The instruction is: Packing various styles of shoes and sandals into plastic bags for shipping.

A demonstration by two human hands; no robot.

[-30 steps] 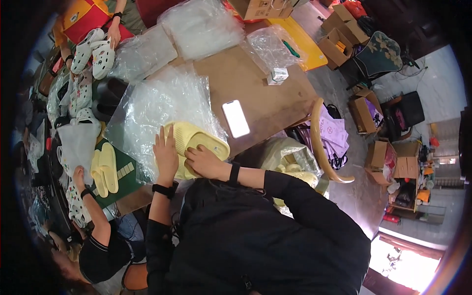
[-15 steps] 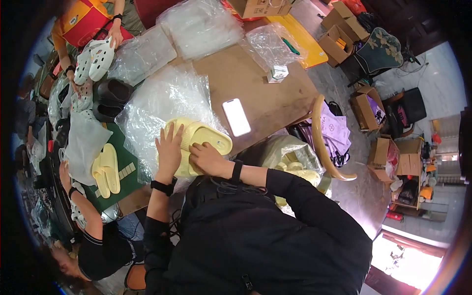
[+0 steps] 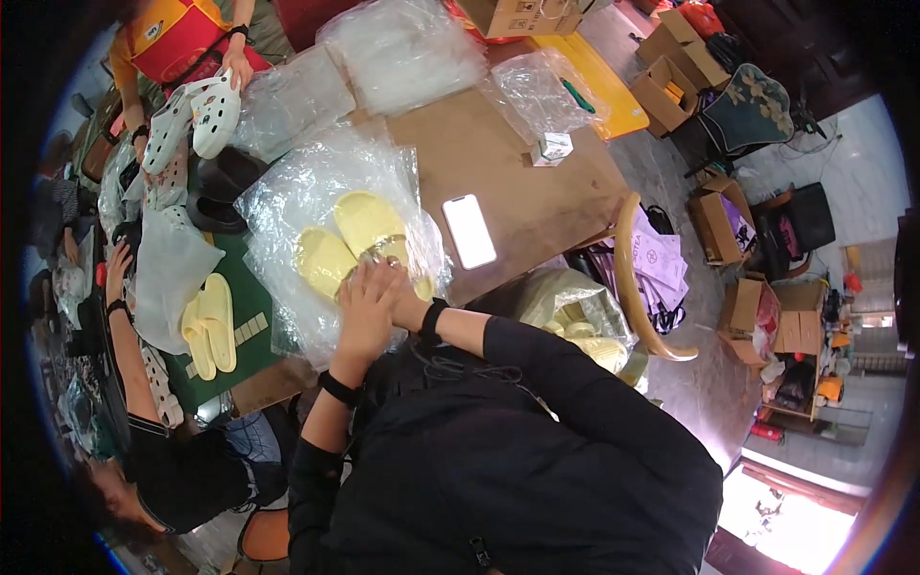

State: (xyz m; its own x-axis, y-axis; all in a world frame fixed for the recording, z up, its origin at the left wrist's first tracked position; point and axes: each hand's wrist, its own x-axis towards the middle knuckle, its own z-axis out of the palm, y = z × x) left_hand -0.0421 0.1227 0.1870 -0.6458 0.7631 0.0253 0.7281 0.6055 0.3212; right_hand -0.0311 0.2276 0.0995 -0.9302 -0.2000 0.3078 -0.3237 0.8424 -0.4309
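A pair of pale yellow slippers, the right one [image 3: 362,218] and the left one [image 3: 324,261], lies side by side on clear plastic bags [image 3: 297,187], one end pointing away from me. My left hand [image 3: 368,302] is bent over the near part of the pair, at the straps. Close against it, my right hand [image 3: 406,299] grips the near part of the right slipper, some of its fingers hidden. The hands cover much of the straps and near ends. To the right of the slippers lies a white-screened phone [image 3: 469,231].
Another yellow pair [image 3: 210,326] rests on a green mat [image 3: 251,305] at left, near dark shoes [image 3: 222,192]. Across the table a person holds white clogs [image 3: 216,117]; another person reaches in from the left. A curved wooden chair arm [image 3: 628,278] and an open bag of yellow slippers [image 3: 575,311] are at right.
The yellow slippers have turned from pointing right to pointing away from me, and now lie apart. My left hand has moved right and nearer, beside my right. The far person's clogs have shifted.
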